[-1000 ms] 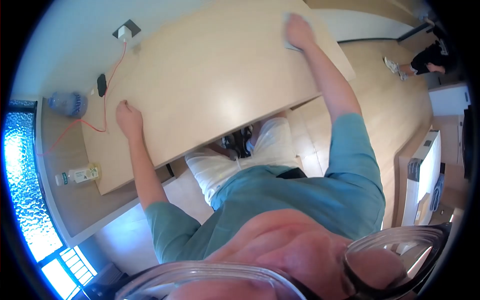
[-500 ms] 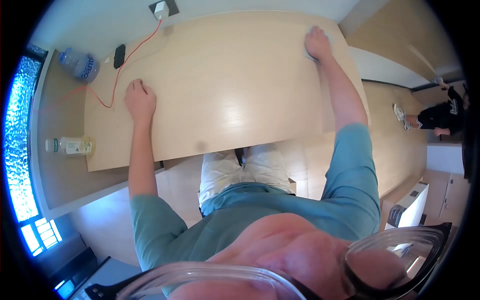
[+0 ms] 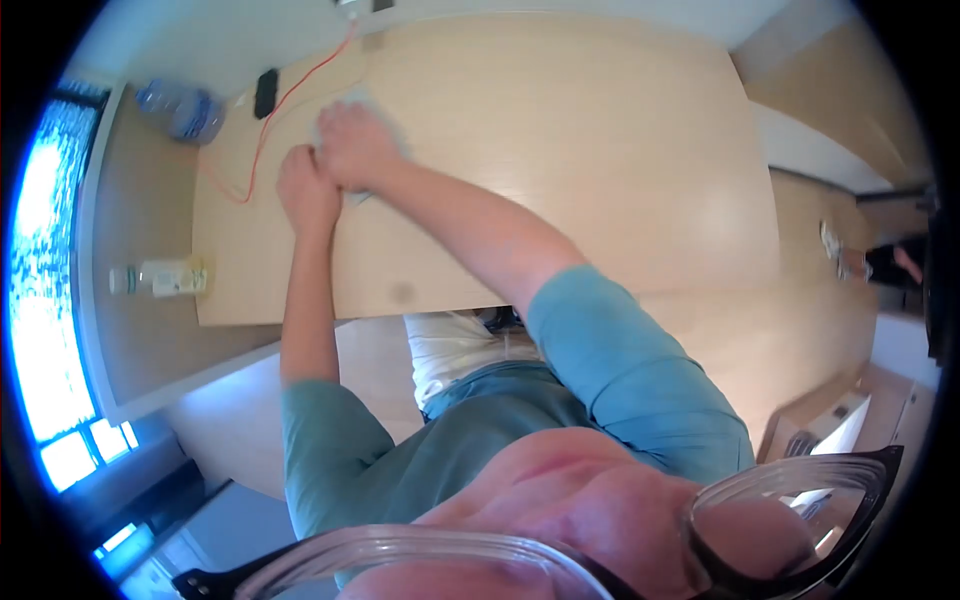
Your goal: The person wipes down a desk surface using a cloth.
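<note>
On the wooden tabletop, my right hand presses down on a pale grey-blue cloth. Bits of the cloth show past the fingers and below the wrist; the palm covers the rest. My left hand rests on the table right beside it, the two hands touching or nearly so. Its fingers are curled into a loose fist, and nothing shows in them. A red cable runs across the table just to the left of both hands.
A black phone-like object lies near the back left. Against the left side are a large clear bottle and a smaller bottle with yellowish contents. A white charger sits in the wall. Another person is far right.
My right hand has swept the cloth from the table's far right corner across to the left, beside my left hand. The left hand stays near its place. The view has shifted slightly.
</note>
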{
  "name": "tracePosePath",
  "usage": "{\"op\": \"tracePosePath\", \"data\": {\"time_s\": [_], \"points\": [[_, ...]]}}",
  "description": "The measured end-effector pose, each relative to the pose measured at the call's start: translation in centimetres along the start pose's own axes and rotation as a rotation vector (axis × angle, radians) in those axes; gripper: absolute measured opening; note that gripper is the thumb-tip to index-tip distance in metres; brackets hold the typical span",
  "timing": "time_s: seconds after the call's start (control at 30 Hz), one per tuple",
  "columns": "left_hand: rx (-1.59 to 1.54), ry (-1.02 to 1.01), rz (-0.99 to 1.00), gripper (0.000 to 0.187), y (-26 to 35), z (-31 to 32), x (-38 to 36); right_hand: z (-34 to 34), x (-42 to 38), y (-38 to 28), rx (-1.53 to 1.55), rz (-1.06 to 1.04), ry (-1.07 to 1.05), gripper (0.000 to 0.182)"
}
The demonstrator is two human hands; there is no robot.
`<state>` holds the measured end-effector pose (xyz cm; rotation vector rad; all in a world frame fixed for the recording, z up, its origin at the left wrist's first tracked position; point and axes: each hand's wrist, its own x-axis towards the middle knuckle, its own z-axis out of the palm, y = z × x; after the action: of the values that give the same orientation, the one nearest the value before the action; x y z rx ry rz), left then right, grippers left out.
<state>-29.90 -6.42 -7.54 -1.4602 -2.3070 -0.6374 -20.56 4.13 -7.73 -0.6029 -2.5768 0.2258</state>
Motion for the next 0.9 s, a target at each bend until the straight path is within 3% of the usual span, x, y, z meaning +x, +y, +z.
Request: {"op": "tracePosePath", "data": {"time_s": [0.1, 0.2, 0.27, 0.33, 0.47, 0.53, 0.6, 0.67, 0.73, 0.9], "points": [[-0.032, -0.002, 0.058, 0.024, 0.2, 0.0, -0.2, 1.8, 0.8, 0.6, 0.125, 0.164, 0.038, 0.060], [-0.001, -0.015, 0.091, 0.025, 1.6, 0.0, -0.1, 0.3, 1.1, 5.2, 0.015, 0.086, 0.103, 0.054], [0.006, -0.016, 0.084, 0.026, 1.6, -0.6, -0.1, -1.8, 1.3, 9.2, -0.042, 0.157, -0.075, 0.048], [0.003, -0.022, 0.032, 0.028, 2.4, -0.6, -0.1, -2.8, 0.2, 15.0, -0.077, 0.257, 0.068, 0.040], [0.032, -0.027, 0.043, 0.028, 1.9, -0.3, -0.2, -11.2, -6.1, 25.3, -0.118, 0.620, 0.169, 0.033], [0.032, -0.034, 0.069, 0.028, 1.9, -0.4, -0.2, -14.6, -11.2, 30.2, -0.335, 0.582, 0.292, 0.033], [0.041, -0.020, 0.053, 0.028, 2.0, -0.5, -0.4, -18.3, -16.2, 34.3, -0.305, 0.701, 0.290, 0.048], [0.034, -0.013, 0.050, 0.028, 2.0, -0.4, -0.4, -22.7, -20.9, 34.4, -0.446, 0.814, 0.318, 0.030], [0.037, -0.014, 0.044, 0.028, 1.5, -0.4, -0.6, -24.4, -25.4, 36.0, -0.496, 0.815, 0.379, 0.032], [0.040, -0.035, 0.063, 0.030, 0.8, -0.4, -0.7, -28.2, -32.3, 33.2, -0.501, 0.843, 0.295, 0.033]]}}
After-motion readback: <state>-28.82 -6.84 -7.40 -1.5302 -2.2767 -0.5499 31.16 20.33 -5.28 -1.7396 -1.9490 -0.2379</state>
